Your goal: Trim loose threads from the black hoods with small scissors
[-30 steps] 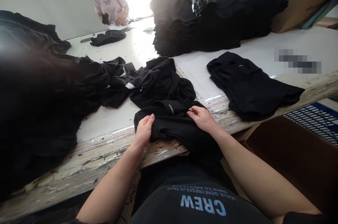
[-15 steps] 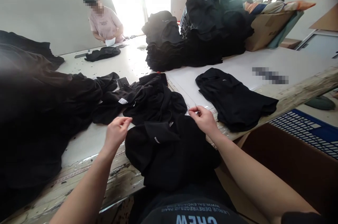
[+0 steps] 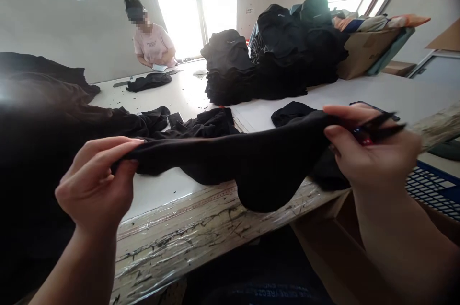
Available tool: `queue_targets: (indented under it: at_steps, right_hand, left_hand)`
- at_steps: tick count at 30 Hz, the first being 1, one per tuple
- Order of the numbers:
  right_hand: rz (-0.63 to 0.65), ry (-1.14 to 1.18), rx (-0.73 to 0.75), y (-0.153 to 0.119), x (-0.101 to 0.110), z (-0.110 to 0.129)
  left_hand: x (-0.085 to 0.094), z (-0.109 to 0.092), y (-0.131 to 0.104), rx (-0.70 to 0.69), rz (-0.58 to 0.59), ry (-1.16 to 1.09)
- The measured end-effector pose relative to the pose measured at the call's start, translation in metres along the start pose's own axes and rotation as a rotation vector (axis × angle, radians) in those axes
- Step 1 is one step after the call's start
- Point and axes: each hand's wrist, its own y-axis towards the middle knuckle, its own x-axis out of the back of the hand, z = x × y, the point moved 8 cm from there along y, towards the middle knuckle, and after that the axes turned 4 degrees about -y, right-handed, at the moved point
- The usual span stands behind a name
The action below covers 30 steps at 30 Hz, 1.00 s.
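A black garment (image 3: 230,156) is stretched sideways in the air between my two hands, above the front of the table. My left hand (image 3: 97,182) pinches its left end between thumb and fingers. Its right end is gripped by my right hand (image 3: 377,156), which also has a pair of thread snips (image 3: 384,125) with dark blades tucked across the fingers. The middle of the cloth sags in a rounded fold. Behind it, another black garment (image 3: 293,113) lies on the table, partly hidden by the cloth and my right hand.
Tall stacks of black garments (image 3: 266,65) stand at the back beside a cardboard box (image 3: 373,51). A dark cloth heap (image 3: 39,161) fills the left. A person (image 3: 154,46) stands across the table (image 3: 187,87). A blue basket (image 3: 434,187) and an open carton sit low right.
The black garment has come up from the table edge and is now pulled taut between my hands. Both hands have risen and spread apart, and the snips show more clearly.
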Motion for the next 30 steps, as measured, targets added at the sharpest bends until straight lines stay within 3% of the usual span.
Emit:
queue_targets:
  at_steps: [2, 3, 8, 10, 12, 24, 28, 30]
  right_hand:
    - [-0.014, -0.059, 0.096, -0.009, 0.005, 0.018]
    - [0.043, -0.071, 0.122, -0.021, -0.001, 0.022]
    - [0.635, -0.029, 0.038, -0.129, -0.055, -0.003]
    - [0.796, -0.026, -0.065, -0.17, -0.062, -0.018]
    - [0.852, -0.032, -0.131, -0.192, -0.06, -0.026]
    - [0.803, -0.111, -0.081, -0.191, -0.056, -0.037]
    - [0.71, -0.063, -0.029, -0.169, -0.048, -0.026]
    - [0.678, 0.011, -0.019, -0.15, -0.04, -0.013]
  left_hand:
    - [-0.001, -0.004, -0.013, -0.049, 0.031, 0.029]
    - [-0.006, 0.001, -0.028, -0.054, 0.092, 0.054]
    - [-0.039, 0.042, -0.145, 0.004, 0.595, 0.149]
    - [-0.037, 0.05, -0.183, 0.053, 0.693, 0.176]
    - [-0.032, 0.052, -0.201, 0.094, 0.712, 0.174]
    - [-0.017, 0.044, -0.193, 0.112, 0.563, 0.171]
    - [-0.007, 0.038, -0.172, 0.109, 0.509, 0.197]
    - [0.004, 0.044, -0.155, 0.125, 0.438, 0.176]
